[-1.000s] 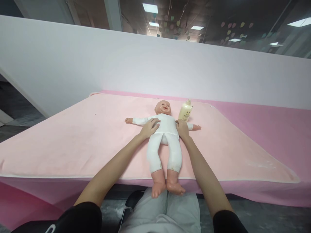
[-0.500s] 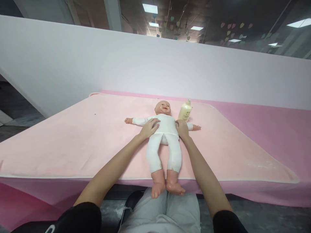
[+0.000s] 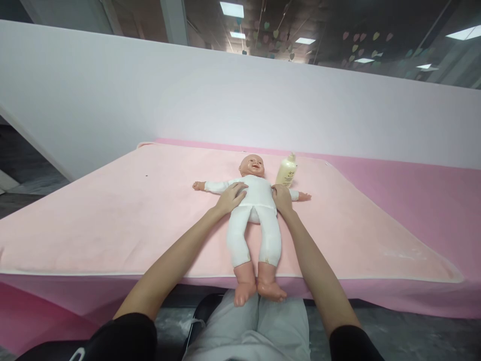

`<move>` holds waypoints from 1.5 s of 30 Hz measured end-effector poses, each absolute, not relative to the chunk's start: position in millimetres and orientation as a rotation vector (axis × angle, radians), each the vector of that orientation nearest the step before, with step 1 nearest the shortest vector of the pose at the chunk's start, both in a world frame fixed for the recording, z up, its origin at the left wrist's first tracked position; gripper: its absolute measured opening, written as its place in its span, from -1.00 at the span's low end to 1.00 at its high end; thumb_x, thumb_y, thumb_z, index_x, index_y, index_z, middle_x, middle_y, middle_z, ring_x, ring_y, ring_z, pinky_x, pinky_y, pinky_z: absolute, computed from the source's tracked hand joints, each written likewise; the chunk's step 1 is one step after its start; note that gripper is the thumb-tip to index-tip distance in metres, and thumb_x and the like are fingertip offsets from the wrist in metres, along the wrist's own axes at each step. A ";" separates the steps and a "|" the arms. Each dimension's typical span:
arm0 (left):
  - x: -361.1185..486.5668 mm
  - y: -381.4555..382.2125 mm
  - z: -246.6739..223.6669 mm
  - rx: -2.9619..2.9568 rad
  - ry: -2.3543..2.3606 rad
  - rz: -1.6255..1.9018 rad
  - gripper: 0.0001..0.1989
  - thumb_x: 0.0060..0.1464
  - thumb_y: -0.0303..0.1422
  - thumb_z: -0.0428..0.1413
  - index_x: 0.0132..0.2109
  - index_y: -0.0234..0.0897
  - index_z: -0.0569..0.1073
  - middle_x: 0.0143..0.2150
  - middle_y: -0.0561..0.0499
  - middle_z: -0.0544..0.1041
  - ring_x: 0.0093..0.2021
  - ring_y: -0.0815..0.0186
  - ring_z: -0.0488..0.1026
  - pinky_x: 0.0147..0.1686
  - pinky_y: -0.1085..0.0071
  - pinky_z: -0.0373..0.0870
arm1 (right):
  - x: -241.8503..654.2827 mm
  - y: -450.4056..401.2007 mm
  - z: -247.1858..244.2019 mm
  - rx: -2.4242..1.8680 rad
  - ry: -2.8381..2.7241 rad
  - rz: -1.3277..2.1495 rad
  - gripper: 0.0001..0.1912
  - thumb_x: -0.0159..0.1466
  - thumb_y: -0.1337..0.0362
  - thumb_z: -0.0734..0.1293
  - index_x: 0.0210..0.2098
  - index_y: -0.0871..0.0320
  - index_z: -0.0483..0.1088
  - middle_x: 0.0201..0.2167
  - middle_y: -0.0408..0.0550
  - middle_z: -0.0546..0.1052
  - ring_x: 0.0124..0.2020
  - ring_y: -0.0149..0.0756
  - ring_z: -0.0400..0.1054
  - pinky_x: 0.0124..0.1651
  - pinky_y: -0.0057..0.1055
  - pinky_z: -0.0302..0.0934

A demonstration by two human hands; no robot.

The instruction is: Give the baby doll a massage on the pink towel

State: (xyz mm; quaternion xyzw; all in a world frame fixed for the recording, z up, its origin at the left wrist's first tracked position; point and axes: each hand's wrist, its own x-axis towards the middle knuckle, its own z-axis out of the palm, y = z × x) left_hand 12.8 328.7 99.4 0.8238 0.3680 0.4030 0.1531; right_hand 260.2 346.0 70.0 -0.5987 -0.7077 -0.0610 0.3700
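Note:
A baby doll (image 3: 258,193) in a white top and white trousers lies on its back, arms spread to the sides, bare feet past the table's front edge. My left hand (image 3: 232,197) is curved against one side of its torso, fingers resting over the chest. Against the opposite side, my right hand (image 3: 281,197) is closed round the torso, its fingers partly hidden. Together the hands hold the doll from both sides. Just beyond my right hand stands a pale yellow pump bottle (image 3: 286,171), close to the doll's arm.
A light pink towel (image 3: 112,215) covers much of the darker pink table (image 3: 424,200). Along the table's back runs a white partition (image 3: 240,100). My legs in grey trousers (image 3: 244,326) are below the front edge.

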 end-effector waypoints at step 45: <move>11.3 326.6 101.2 2.404 1.091 1.091 -0.65 0.23 -0.25 -0.12 0.05 -0.26 0.39 0.11 -0.11 0.40 0.15 0.20 0.32 0.21 0.19 0.19 | 259.1 344.4 72.1 -1.573 -1.835 -0.145 -0.67 0.20 0.44 0.09 -0.18 0.30 0.44 -0.20 0.16 0.49 -0.13 -0.13 0.30 0.00 -0.26 0.14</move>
